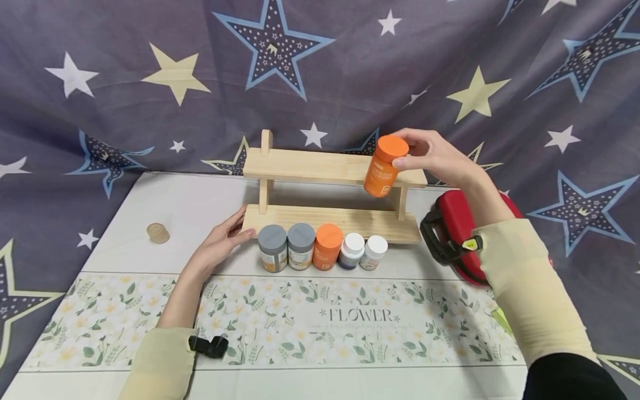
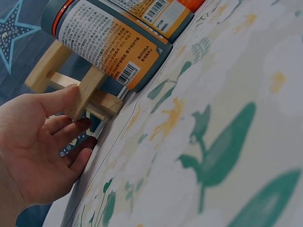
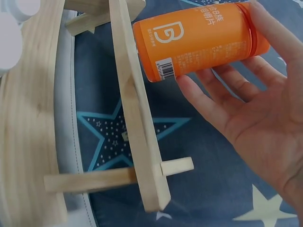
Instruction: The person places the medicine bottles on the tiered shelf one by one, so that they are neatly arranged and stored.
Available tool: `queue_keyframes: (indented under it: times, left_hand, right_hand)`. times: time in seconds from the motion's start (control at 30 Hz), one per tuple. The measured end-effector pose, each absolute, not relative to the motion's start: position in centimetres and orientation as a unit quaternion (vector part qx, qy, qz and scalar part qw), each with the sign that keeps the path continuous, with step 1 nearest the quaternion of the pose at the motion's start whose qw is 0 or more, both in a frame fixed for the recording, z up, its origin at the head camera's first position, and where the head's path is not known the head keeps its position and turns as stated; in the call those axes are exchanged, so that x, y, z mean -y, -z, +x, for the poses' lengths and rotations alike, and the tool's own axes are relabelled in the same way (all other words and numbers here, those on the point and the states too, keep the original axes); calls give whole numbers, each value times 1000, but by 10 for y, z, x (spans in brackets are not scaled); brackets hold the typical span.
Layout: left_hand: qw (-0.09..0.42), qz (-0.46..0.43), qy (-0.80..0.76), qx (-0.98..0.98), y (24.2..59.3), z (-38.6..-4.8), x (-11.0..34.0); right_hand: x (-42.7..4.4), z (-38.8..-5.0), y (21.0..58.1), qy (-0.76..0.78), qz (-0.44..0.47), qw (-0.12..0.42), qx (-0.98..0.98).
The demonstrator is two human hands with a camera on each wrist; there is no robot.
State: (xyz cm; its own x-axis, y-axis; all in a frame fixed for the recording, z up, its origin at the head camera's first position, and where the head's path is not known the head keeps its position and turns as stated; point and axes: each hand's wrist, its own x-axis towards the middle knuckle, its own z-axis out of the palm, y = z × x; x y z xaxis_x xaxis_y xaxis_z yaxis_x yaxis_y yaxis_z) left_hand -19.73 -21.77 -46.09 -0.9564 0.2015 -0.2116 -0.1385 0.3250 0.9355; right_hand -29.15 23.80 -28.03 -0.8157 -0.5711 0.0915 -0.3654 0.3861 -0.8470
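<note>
In my right hand (image 1: 435, 155) I hold an orange bottle (image 1: 383, 166), tilted, beside the upper board of a two-tier wooden rack (image 1: 320, 165). The right wrist view shows the thumb near the cap and fingers along the other side of this bottle (image 3: 199, 40). My left hand (image 1: 220, 241) grips the left end of the lower board (image 1: 340, 216), thumb on top and fingers beneath. In front of the rack stand two grey-capped bottles (image 1: 273, 248), another orange bottle (image 1: 328, 247) and two small white-capped bottles (image 1: 351, 251), in a row.
A red case (image 1: 457, 222) with a black handle lies right of the rack, under my right forearm. To the left a small tan cup-like object (image 1: 158, 233) sits on the white table (image 1: 125, 211). A star-patterned cloth (image 1: 200, 111) hangs behind the rack.
</note>
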Motion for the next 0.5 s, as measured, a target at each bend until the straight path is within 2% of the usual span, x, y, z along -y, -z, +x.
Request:
queue_keyframes:
  times: [0.5]
  left_hand:
    - [148, 15, -576, -804, 459, -197, 217]
  right_hand:
    - [-187, -329, 270, 524, -257, 127, -802]
